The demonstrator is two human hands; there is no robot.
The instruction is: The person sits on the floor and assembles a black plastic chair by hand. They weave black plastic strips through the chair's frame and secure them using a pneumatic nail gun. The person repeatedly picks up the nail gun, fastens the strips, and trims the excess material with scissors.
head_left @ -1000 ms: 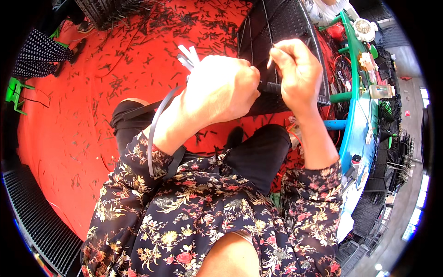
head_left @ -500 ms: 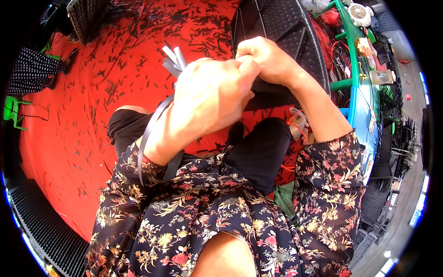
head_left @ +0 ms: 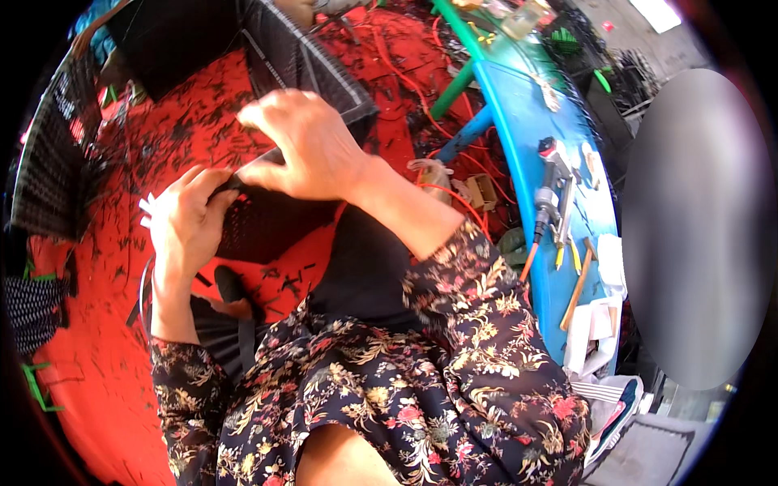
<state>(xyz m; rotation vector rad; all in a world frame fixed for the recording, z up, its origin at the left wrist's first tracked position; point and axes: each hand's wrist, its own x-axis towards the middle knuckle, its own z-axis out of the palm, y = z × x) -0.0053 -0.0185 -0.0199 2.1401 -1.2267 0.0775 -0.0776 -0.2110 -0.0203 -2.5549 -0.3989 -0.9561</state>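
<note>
Clock faces taken from view ctr. L hand (head_left: pixel 188 223) sits btwn 9 & 10 o'clock; its grip is pressed tog. on a dark edge of the black woven piece (head_left: pixel 284 219), thumb one side, fingers the other. Pale strips (head_left: pixel 147 208) stick out on that hand's 9 o'clock side; exact hold on them is hidden.

R hand (head_left: pixel 306 147) is at approx. 11 o'clock, a bit blurred, palm down. Its grip is spread, thumb well apart from fingers, nothing seen btwn. Thumb tip is near the L fingers, just over the woven piece; can't tell if it touches.

Woven piece stands in front of the knees, approx. 10 to 11 o'clock, on the red floor covering (head_left: pixel 101 405), which is strewn w/ short dk scraps. Another dk woven panel (head_left: pixel 57 154) stands at 9 to 10 o'clock, near the rim.

Blue desk (head_left: pixel 512 109) runs approx. 1 to 4 o'clock. On it: grey power tool (head_left: pixel 548 198) btwn 2 & 3, wood-handled hammer (head_left: pixel 577 290) just past 3, white cloth (head_left: pixel 590 336) near 4. Small cardboard box (head_left: pixel 481 193) is beside the desk, approx. 2 o'clock.
</note>
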